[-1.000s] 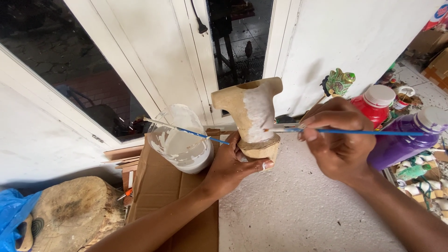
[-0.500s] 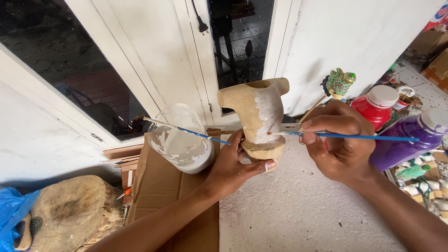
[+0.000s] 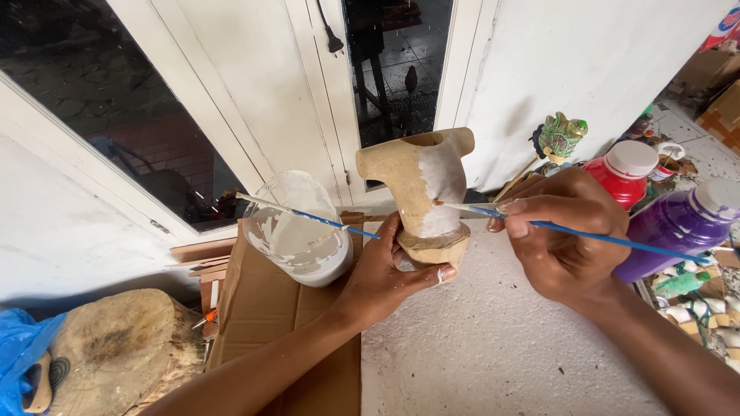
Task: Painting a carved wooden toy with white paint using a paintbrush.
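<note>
My left hand (image 3: 385,273) grips the base of a tan wooden carving (image 3: 420,185), held upright above the floor. One side of the carving is coated white. My right hand (image 3: 566,231) pinches a thin blue-handled brush (image 3: 609,238), its tip touching the edge of the white patch. A clear plastic cup of white paint (image 3: 301,231) stands on cardboard just left of my left hand, with a second blue brush (image 3: 308,216) resting across it.
Flat cardboard (image 3: 270,323) lies on the speckled floor. A red paint bottle (image 3: 624,173) and a purple one (image 3: 682,223) stand at the right, with a green painted figurine (image 3: 561,137) behind. A wood log (image 3: 116,347) and blue bag (image 3: 19,350) sit lower left. White doors stand behind.
The carving has been turned slightly in my left hand, and the brush tip has shifted along the white patch's edge.
</note>
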